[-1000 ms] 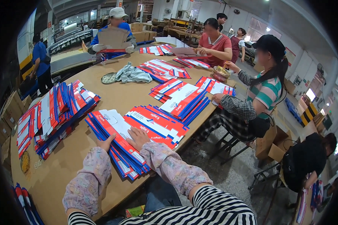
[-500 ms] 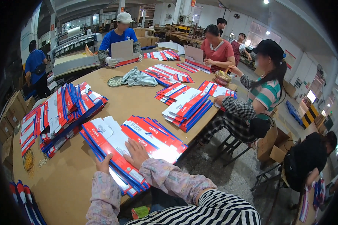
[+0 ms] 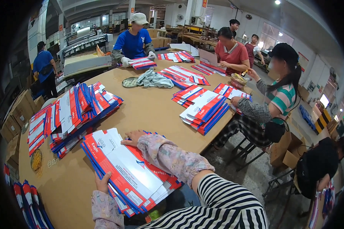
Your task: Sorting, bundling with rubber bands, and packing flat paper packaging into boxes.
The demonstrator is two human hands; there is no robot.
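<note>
A stack of flat, unfolded-looking printed cartons in red, white and blue lies at the near table edge, its sheets slightly fanned. My left hand grips its near left edge, thumb up against the side and fingers partly hidden by the card. Across the far right part of the stack reaches my right arm. My right hand rests with fingers apart at the far edge of the top white panels, holding nothing that shows. More card edges peek out beyond my right forearm, which hides part of the stack.
A large carton pile stands to the left, near a dish of rubber bands. Other cartons, a grey cloth and a round dish lie farther off. Co-workers sit or stand around the table; one holds a brush.
My right hand has moved from the middle of the cartons to their far edge. The two fanned groups now lie together, overlapping. The co-worker across has lowered a raised carton. The view has shifted slightly.
</note>
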